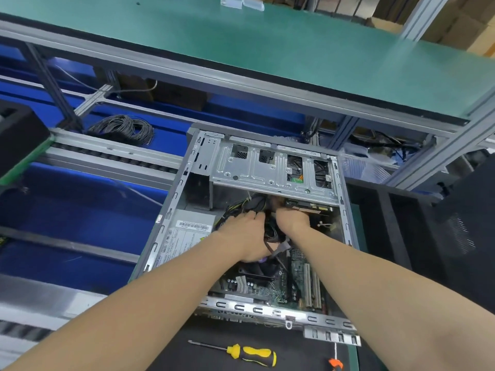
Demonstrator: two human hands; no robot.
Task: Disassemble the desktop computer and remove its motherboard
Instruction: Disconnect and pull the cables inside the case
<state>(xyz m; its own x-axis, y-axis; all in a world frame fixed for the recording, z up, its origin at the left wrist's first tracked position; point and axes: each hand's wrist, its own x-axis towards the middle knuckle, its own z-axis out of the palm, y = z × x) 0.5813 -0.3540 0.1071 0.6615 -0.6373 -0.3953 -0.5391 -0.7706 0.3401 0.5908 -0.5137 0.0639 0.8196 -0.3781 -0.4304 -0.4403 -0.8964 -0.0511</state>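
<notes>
The open desktop case point(171, 210) lies on its side in front of me, with a metal drive cage point(257, 170) across its far end. The green motherboard point(270, 290) sits in the near half, and the power supply point(182, 236) fills the left side. Both hands reach into the middle of the case, under the drive cage. My left hand point(246, 234) grips a bundle of black cables point(270, 231). My right hand point(292, 220) has its fingers curled into the same cable bundle; the fingertips are hidden among the wires.
A yellow-and-black screwdriver point(249, 353) lies on the black mat near me, with an orange-handled tool point(336, 364) to its right. A green shelf point(241, 49) overhangs beyond the case. A coil of grey wire point(123, 128) rests at the back left. Blue conveyor surfaces point(67, 204) run along the left.
</notes>
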